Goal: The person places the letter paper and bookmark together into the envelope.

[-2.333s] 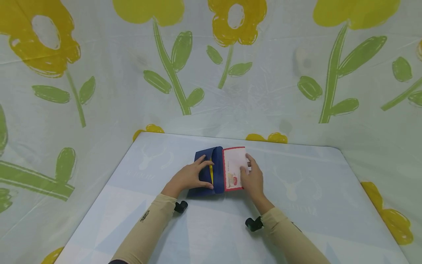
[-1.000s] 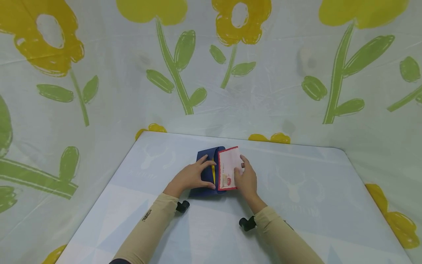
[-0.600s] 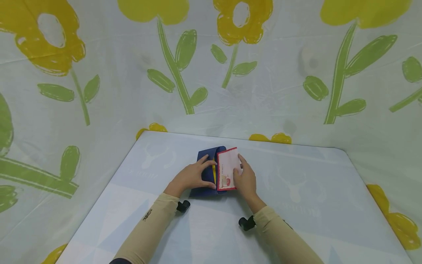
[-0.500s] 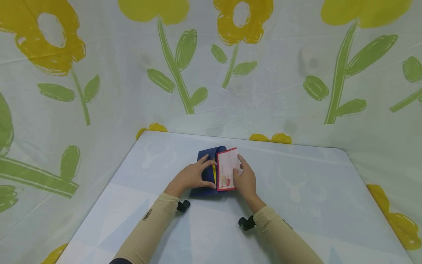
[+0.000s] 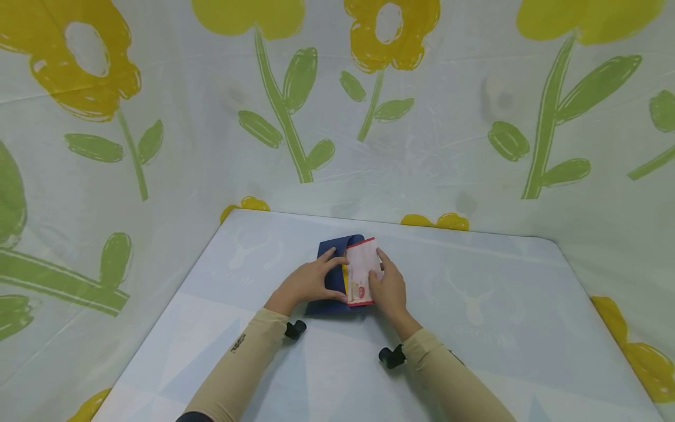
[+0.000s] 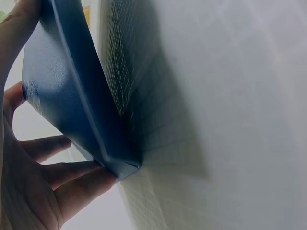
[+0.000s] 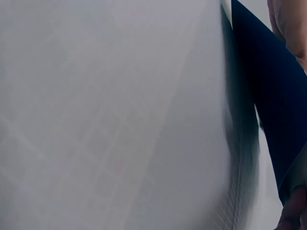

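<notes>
A dark blue envelope [image 5: 335,281] is tilted over the table, its mouth facing right and a yellow strip [image 5: 345,278] showing inside. My left hand [image 5: 306,284] grips the envelope's left part, thumb on the near side and fingers on the far side. The left wrist view shows those fingers spread round the blue envelope [image 6: 67,86]. With thumb and fingers, my right hand [image 5: 389,290] pinches a white card [image 5: 362,264] with red borders and a small red print. The card's left edge overlaps the envelope's mouth. In the right wrist view the envelope [image 7: 273,86] mostly hides the card.
Under both hands lies a pale blue-white table [image 5: 474,351] with faint deer prints. A curtain [image 5: 432,129] with yellow flowers and green leaves rises behind it. Small black cameras sit at the left wrist [image 5: 296,329] and the right wrist [image 5: 392,357].
My right hand has moved left with the card, from beside the open flap to the envelope's mouth, covering most of the flap. My left hand keeps its grip on the envelope.
</notes>
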`<state>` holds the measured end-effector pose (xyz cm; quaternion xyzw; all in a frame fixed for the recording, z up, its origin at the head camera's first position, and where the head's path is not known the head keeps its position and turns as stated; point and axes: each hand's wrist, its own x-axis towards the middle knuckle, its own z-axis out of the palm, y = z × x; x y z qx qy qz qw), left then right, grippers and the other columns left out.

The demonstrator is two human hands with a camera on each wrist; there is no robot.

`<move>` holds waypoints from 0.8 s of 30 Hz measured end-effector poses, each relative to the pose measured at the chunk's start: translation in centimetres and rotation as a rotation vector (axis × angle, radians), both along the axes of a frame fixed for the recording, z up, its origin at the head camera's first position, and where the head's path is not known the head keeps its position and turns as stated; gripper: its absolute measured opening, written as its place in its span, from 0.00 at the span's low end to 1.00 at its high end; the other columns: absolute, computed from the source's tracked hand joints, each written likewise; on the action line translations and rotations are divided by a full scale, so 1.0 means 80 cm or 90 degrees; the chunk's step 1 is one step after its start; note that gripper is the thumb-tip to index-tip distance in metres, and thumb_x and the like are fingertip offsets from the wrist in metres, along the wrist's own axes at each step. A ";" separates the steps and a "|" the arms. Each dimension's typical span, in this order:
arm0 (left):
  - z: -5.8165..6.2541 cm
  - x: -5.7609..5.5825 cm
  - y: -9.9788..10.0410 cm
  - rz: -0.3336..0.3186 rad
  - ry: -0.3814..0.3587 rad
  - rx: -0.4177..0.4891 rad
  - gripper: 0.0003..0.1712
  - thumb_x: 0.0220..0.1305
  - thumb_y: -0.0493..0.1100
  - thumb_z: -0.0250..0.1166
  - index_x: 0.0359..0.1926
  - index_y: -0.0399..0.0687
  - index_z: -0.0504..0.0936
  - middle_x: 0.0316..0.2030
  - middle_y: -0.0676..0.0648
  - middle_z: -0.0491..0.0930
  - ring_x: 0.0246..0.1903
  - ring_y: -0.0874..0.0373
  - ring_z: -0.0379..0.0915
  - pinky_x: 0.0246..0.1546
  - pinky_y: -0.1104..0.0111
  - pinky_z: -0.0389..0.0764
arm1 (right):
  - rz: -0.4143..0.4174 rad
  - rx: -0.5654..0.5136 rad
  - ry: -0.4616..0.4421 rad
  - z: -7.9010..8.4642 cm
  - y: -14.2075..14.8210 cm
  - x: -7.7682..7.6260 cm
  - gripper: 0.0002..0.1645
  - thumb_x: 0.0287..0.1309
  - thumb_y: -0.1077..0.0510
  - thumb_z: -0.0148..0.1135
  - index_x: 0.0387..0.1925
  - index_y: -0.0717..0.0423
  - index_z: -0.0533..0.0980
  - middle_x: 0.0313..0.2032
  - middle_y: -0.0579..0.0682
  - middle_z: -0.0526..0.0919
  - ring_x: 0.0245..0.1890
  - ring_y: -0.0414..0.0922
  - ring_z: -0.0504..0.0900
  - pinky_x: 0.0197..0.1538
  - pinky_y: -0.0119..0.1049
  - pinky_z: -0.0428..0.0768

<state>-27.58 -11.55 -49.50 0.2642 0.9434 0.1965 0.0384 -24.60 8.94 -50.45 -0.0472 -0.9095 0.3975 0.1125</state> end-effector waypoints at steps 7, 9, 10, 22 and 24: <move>-0.001 0.002 0.001 -0.004 0.009 0.002 0.52 0.32 0.82 0.60 0.63 0.77 0.62 0.71 0.47 0.50 0.53 0.43 0.72 0.51 0.51 0.73 | 0.010 -0.003 0.021 -0.003 0.001 0.003 0.32 0.60 0.51 0.56 0.66 0.46 0.63 0.45 0.52 0.78 0.35 0.47 0.74 0.36 0.38 0.73; -0.001 0.002 0.001 -0.001 0.006 0.002 0.52 0.32 0.82 0.60 0.63 0.78 0.61 0.71 0.47 0.50 0.53 0.43 0.72 0.51 0.51 0.73 | 0.011 0.003 0.032 -0.003 0.002 0.003 0.31 0.60 0.51 0.55 0.66 0.46 0.64 0.43 0.51 0.78 0.33 0.46 0.73 0.34 0.37 0.73; -0.001 0.001 0.001 0.002 0.004 0.001 0.52 0.31 0.82 0.60 0.63 0.78 0.61 0.71 0.47 0.50 0.54 0.43 0.71 0.51 0.51 0.73 | 0.010 0.005 0.040 -0.003 0.002 0.003 0.31 0.60 0.51 0.55 0.65 0.46 0.64 0.43 0.51 0.78 0.31 0.46 0.73 0.33 0.36 0.72; 0.000 0.001 0.000 0.005 0.002 -0.005 0.53 0.31 0.83 0.60 0.63 0.77 0.61 0.71 0.47 0.50 0.55 0.42 0.70 0.52 0.50 0.72 | 0.022 -0.009 0.085 -0.002 0.004 0.005 0.40 0.57 0.56 0.58 0.69 0.43 0.55 0.51 0.45 0.73 0.28 0.43 0.69 0.32 0.33 0.73; 0.000 0.002 -0.001 0.002 0.001 -0.002 0.53 0.32 0.82 0.60 0.63 0.77 0.62 0.71 0.47 0.50 0.54 0.43 0.71 0.52 0.51 0.72 | 0.027 -0.011 0.085 -0.003 0.003 0.005 0.41 0.57 0.57 0.57 0.70 0.43 0.53 0.52 0.45 0.72 0.27 0.42 0.69 0.32 0.33 0.73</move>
